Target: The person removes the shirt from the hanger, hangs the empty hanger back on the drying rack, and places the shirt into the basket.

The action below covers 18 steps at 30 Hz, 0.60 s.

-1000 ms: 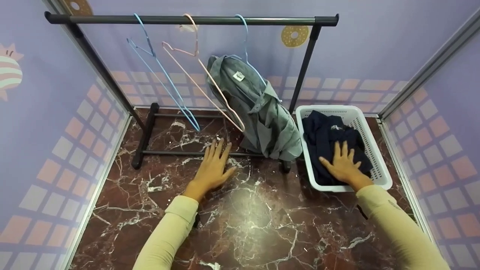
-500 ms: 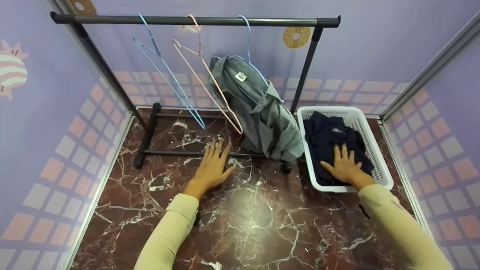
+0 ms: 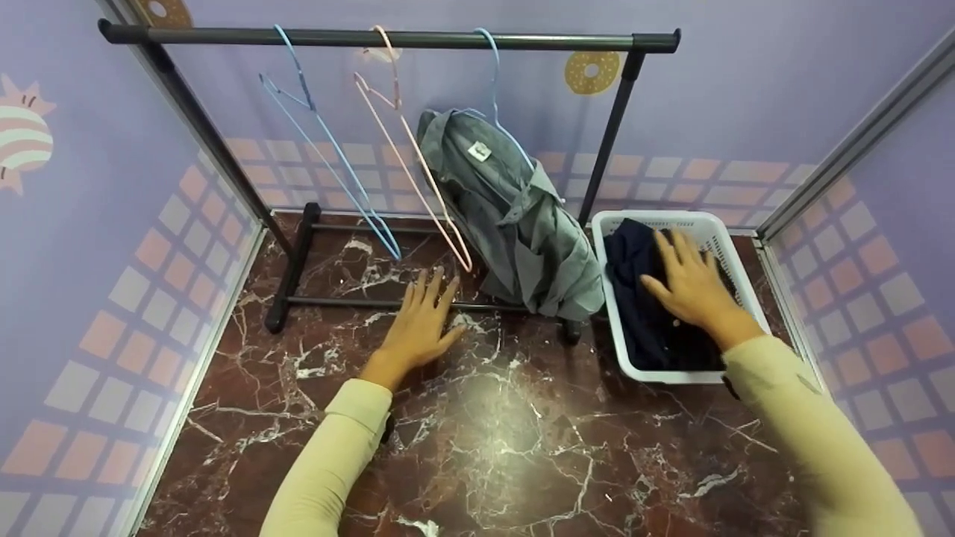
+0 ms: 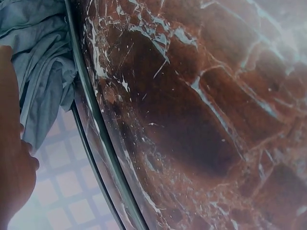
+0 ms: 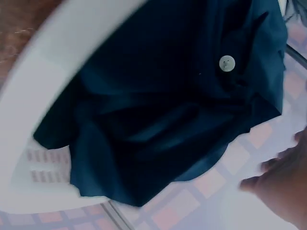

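Observation:
My right hand, fingers spread, is over a navy garment inside a white plastic basket. In the right wrist view this garment shows a pale button, and the hand appears apart from the cloth at the right edge. My left hand holds nothing, its fingers extended over the marbled floor by the rack's lower bar; whether it touches the floor cannot be told. A grey-green shirt hangs from a blue hanger at the right of the rack.
A black clothes rack spans the back. A second blue hanger and a pink hanger hang bare on it. Patterned walls enclose both sides. The basket stands close to the right wall.
My right hand has moved forward and slightly right from the near part of the navy garment, whose folds have shifted. The pink hanger has swung a little. The left hand stays nearly still.

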Each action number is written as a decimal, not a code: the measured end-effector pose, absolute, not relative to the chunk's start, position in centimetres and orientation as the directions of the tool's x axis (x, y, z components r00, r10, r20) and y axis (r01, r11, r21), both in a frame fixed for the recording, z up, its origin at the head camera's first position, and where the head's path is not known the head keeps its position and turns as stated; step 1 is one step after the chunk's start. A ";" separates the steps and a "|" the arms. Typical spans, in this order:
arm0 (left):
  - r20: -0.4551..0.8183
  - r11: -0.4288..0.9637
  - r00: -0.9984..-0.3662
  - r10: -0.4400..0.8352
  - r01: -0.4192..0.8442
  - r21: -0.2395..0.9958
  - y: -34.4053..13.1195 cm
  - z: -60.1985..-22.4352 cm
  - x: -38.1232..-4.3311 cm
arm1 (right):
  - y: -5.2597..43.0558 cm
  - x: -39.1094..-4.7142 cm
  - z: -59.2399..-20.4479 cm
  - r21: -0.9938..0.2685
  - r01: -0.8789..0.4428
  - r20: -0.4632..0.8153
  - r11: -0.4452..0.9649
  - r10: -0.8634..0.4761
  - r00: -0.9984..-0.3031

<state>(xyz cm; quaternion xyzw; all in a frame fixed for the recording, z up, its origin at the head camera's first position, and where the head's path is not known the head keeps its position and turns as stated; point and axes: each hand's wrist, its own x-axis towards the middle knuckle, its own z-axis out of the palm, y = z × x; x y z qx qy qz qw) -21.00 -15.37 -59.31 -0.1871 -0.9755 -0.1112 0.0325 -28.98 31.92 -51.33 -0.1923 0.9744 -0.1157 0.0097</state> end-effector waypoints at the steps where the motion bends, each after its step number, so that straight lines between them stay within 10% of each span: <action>1: 0.107 0.906 -0.927 0.359 0.374 0.199 -15.3 -59.3 -21.0 | 31.5 -29.6 -51.6 -0.222 -0.394 0.017 0.892 -0.400 -0.916; 18: 0.138 0.904 -0.912 0.387 0.404 0.137 -14.4 -59.4 -20.0 | 27.6 -32.9 -56.0 -0.082 -0.407 -0.368 0.910 -0.407 -0.836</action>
